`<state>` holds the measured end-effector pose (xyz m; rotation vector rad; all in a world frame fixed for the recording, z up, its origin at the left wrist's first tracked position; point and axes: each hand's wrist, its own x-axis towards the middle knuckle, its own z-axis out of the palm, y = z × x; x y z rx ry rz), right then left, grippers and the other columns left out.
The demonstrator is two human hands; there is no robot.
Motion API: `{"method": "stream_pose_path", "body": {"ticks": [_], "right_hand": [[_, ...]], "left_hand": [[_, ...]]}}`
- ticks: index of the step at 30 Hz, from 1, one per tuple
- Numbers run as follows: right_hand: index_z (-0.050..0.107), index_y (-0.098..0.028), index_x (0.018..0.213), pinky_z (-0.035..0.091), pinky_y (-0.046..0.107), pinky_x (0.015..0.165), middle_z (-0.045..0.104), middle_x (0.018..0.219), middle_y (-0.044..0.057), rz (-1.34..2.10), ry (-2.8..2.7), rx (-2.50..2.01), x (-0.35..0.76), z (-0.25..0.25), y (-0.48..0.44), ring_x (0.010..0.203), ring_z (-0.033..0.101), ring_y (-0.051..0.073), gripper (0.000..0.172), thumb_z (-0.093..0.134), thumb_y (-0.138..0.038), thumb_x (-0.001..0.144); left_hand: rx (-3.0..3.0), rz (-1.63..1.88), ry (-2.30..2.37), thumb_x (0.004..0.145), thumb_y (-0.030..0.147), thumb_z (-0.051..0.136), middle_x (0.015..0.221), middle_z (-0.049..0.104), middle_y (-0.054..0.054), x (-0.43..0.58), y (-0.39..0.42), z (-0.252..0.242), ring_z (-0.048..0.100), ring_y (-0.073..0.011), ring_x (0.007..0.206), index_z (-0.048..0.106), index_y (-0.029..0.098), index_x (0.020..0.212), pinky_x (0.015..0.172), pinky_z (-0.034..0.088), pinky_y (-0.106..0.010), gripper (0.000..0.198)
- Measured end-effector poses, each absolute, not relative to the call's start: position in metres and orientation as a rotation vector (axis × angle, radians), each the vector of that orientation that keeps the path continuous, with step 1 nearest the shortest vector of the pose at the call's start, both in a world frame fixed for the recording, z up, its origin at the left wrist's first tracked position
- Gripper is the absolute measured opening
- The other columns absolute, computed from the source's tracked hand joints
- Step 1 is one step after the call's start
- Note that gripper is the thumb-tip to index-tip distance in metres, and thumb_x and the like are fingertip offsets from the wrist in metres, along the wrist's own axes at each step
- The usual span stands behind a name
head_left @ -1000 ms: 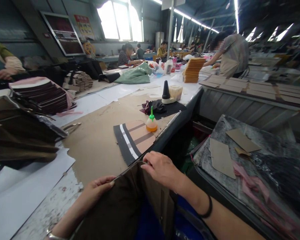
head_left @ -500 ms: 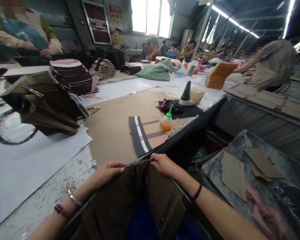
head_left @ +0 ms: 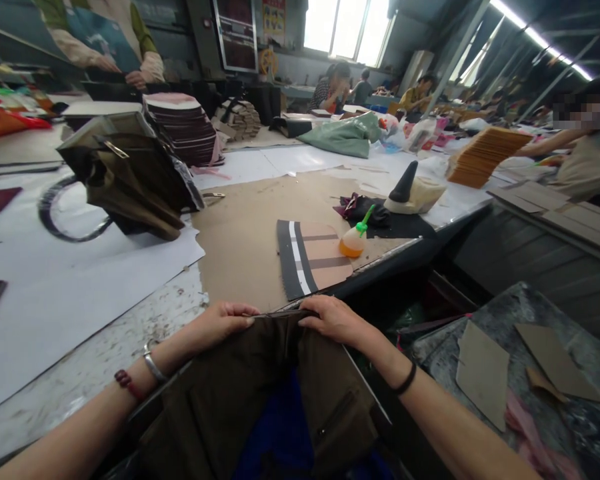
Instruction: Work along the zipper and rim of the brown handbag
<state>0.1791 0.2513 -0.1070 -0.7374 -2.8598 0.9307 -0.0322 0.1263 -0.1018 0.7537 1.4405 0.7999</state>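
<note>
Dark brown fabric (head_left: 215,400) hangs open at the table's front edge, with blue material inside it. My left hand (head_left: 227,321) pinches its top edge on the left. On the right, my right hand (head_left: 327,319) grips the same edge between thumb and fingers. Just beyond the hands lies a curved panel (head_left: 320,259) with dark and white bands and brown strips. A squeeze bottle (head_left: 353,241) with orange liquid and a green nozzle stands on the panel's right end.
A brown bag (head_left: 130,177) with a round handle stands at the left. Behind it are stacked pieces (head_left: 183,130). A black cone-shaped object (head_left: 404,183) stands at the right. Cardboard pieces (head_left: 483,373) lie on a lower surface. Other people work farther back.
The view has turned left, so the table's objects appear farther right. Both hands still hold the fabric edge; the fingers of my right hand are more spread over it.
</note>
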Motion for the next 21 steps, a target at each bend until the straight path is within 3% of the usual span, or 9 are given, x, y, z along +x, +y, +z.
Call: {"method": "stream_pose_path", "body": {"ticks": [6, 11, 21], "right_hand": [[0.056, -0.023, 0.092, 0.035, 0.021, 0.06, 0.058, 0.073, -0.001, 0.956, -2.932, -0.695, 0.163, -0.106, 0.252, 0.071, 0.054, 0.014, 0.024, 0.058, -0.039, 0.075], [0.056, -0.023, 0.08, 0.028, 0.021, 0.054, 0.054, 0.061, -0.002, 0.665, -3.044, -0.738, 0.152, -0.108, 0.25, 0.064, 0.051, 0.014, 0.027, 0.057, -0.048, 0.072], [0.054, -0.021, 0.072, 0.025, 0.02, 0.052, 0.05, 0.057, -0.003, 0.636, -2.992, -0.78, 0.149, -0.109, 0.243, 0.056, 0.045, 0.01, 0.025, 0.051, -0.045, 0.077]], "left_hand": [[0.811, 0.78, 1.496, 0.057, 0.031, 0.062, 0.077, 0.067, -0.002, -0.035, 0.124, -0.098, 0.059, -0.0178, 0.07, 0.063, 0.014, 0.086, 0.068, 0.045, -0.025, 0.034], [0.83, 0.746, 1.529, 0.058, 0.031, 0.061, 0.079, 0.067, -0.003, -0.038, 0.125, -0.1, 0.058, -0.0171, 0.07, 0.063, 0.013, 0.089, 0.067, 0.043, -0.024, 0.036], [0.86, 0.754, 1.464, 0.061, 0.03, 0.06, 0.081, 0.067, -0.001, -0.043, 0.125, -0.109, 0.057, -0.0152, 0.07, 0.064, 0.016, 0.089, 0.066, 0.043, -0.022, 0.032]]}}
